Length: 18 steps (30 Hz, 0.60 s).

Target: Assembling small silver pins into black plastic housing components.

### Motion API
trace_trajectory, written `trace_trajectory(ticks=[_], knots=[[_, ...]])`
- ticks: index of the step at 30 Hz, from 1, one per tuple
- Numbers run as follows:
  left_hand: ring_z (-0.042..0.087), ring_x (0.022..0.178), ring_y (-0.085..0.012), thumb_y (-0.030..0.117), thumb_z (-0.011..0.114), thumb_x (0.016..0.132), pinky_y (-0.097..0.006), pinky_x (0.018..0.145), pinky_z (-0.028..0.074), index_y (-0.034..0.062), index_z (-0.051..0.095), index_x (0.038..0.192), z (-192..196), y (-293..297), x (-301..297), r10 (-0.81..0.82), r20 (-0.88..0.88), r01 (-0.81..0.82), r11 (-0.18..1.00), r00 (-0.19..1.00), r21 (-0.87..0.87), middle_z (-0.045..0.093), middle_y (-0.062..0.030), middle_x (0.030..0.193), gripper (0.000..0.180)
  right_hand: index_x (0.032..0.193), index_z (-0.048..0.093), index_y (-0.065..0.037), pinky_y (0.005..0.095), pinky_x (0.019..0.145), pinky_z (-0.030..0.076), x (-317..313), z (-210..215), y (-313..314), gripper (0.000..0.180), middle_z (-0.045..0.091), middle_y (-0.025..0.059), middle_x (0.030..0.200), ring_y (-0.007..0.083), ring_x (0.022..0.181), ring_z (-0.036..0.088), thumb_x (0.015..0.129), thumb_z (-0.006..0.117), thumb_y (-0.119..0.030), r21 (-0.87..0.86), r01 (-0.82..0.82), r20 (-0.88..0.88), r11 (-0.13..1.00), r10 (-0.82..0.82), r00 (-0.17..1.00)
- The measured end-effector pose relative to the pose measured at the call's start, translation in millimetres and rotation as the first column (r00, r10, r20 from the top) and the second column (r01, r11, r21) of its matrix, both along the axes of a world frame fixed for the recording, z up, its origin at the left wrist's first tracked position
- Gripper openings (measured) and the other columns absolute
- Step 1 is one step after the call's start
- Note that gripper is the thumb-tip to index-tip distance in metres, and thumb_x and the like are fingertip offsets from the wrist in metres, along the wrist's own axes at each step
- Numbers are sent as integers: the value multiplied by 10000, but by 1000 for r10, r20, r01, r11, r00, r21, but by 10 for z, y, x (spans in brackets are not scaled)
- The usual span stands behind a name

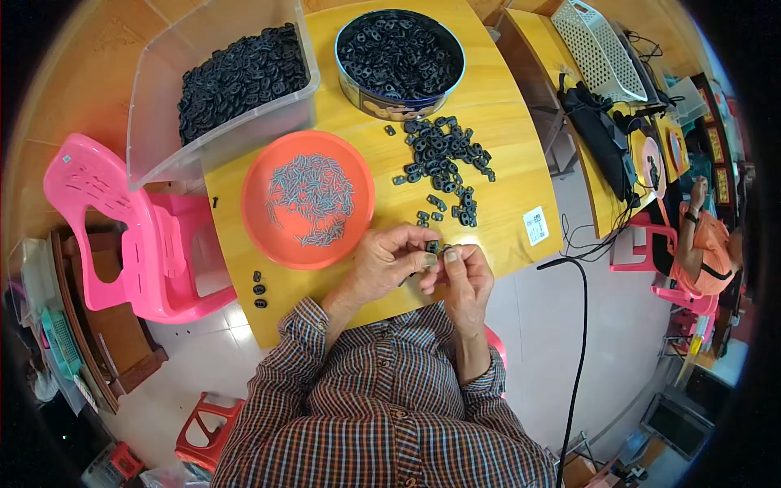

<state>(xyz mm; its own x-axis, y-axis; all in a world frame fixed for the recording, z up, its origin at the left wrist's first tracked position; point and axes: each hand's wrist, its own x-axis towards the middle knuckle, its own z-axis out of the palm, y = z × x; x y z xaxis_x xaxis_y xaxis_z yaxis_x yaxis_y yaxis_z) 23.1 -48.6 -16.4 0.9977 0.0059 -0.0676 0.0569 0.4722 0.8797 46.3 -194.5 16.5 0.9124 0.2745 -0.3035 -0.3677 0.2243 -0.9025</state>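
Note:
Close together over the table's near edge, my left hand (386, 264) and my right hand (462, 285) are both closed. Between my left thumb and fingers is a small black plastic piece (432, 246) with holes. The right thumb presses against the fingers right beside it; what that pinch holds is too small and covered to tell. Just beyond lies a loose pile of black two-holed pieces (439, 154), some scattered toward my hands. To the left, an orange plate (252, 232) carries many small grey screws (313, 191).
A translucent bin (142, 122) and a round tin (399, 106), both full of black pieces, stand at the back. A white label (535, 226) sticks to the right. Pink chair (146, 260) at left, red stool (199, 435) below. A black cable (582, 325) hangs right; a person (706, 244) sits far right.

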Motion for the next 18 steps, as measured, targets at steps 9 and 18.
trace_trajectory(ticks=[9,18], knots=[[608,780,-91,0,601,852,-222,705,497,3,558,1152,120,-37,34,-23,-17,21,991,1000,-136,646,-48,886,303,925,501,15,243,547,525,54,88,-76,77,633,109,790,140,620,627,938,479,-57,-14,34,71,999,-33,997],[600,762,-101,10,576,875,-241,700,502,-9,536,1179,126,-33,31,-67,-81,56,991,995,-123,621,-50,879,307,929,531,10,229,547,516,46,154,-116,57,656,111,786,125,626,622,919,505,-39,30,10,29,1000,-11,1000]])
